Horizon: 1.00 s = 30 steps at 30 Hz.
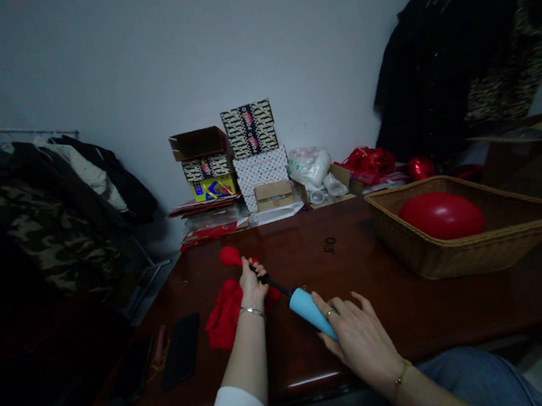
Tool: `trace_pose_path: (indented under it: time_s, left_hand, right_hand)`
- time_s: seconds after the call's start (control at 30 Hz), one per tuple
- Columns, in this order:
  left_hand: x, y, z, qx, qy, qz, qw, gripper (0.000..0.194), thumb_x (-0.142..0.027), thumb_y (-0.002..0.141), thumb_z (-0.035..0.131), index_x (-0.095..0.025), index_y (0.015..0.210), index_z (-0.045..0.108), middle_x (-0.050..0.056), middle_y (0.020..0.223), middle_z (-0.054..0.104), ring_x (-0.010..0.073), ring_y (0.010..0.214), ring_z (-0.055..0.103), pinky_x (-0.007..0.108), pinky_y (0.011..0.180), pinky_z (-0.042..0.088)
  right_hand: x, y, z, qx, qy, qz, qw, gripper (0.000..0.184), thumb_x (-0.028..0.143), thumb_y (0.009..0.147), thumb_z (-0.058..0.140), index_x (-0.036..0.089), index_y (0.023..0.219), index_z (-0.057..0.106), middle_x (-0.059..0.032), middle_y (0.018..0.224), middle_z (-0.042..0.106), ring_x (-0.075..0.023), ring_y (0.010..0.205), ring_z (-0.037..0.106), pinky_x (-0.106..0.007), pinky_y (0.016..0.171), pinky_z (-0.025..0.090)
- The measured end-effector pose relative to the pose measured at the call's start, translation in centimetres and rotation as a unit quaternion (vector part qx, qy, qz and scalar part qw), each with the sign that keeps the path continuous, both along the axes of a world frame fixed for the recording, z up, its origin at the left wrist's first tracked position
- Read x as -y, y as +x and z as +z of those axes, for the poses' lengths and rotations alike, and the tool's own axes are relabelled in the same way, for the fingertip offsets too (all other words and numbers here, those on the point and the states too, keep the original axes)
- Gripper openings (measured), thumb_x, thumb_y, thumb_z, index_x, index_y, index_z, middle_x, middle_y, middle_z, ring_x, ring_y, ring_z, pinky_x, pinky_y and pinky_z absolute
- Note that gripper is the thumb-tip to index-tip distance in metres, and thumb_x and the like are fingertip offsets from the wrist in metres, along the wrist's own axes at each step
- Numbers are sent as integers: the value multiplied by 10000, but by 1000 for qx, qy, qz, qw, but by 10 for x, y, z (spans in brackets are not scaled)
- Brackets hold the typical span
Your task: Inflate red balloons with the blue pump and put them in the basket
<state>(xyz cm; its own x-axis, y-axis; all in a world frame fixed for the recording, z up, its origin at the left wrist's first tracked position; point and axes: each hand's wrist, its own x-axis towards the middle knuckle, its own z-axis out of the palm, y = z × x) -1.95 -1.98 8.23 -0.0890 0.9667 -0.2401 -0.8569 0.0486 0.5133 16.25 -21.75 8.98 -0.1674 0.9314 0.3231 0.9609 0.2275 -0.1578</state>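
Note:
A small, partly inflated red balloon (230,256) sits at the tip of a hand balloon pump (311,312), which has a light-blue barrel and a black shaft. My left hand (251,281) is closed around the balloon's neck and the pump's nozzle end. At the near end of the barrel, my right hand (356,331) grips the pump with some fingers partly extended; its palm side is hidden. Beneath and left of my left wrist lies a heap of red cloth-like material (224,319), perhaps balloons; I cannot tell which.
On the right, a wicker basket (438,261) holds a large red balloon (442,215). Black loops (330,245) lie mid-table. Two dark flat objects, one a black slab (180,350), lie left. Stacked boxes (261,171) and plastic bags (310,166) line the back by the wall.

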Motion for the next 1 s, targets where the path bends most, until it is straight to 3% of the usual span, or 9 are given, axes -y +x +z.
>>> trace_pose_path:
  time_s: [0.37, 0.57, 0.87, 1.0]
  left_hand:
    - [18, 31, -12, -12, 21, -23, 999, 321, -436, 834, 526, -176, 689, 407, -68, 529, 328, 27, 376, 321, 116, 328, 273]
    - [17, 33, -16, -40, 18, -20, 999, 278, -352, 850, 539, -172, 683, 408, -61, 528, 357, 32, 388, 350, 120, 349, 306]
    - [9, 11, -11, -17, -29, 17, 999, 296, -379, 881, 469, -176, 683, 386, -68, 525, 325, 19, 357, 302, 105, 306, 234]
    - [9, 8, -9, 0, -19, -7, 1000, 354, -481, 841, 470, -180, 678, 383, -72, 522, 306, 20, 355, 289, 108, 302, 242]
  right_hand:
    - [-28, -15, 4, 14, 4, -21, 1000, 579, 308, 789, 548, 216, 1336, 381, -61, 965, 600, -203, 867, 554, -410, 943, 252]
    - [-42, -27, 2, 15, -1, -31, 999, 588, 310, 785, 549, 204, 1338, 376, -68, 958, 600, -202, 862, 556, -408, 930, 255]
    - [-16, -8, -3, 23, -1, 0, 1000, 579, 301, 806, 512, 218, 1356, 350, -57, 937, 598, -202, 881, 548, -425, 963, 233]
    - [-5, 3, -4, 20, -3, 2, 1000, 568, 298, 821, 484, 227, 1365, 337, -52, 926, 596, -197, 870, 545, -433, 970, 227]
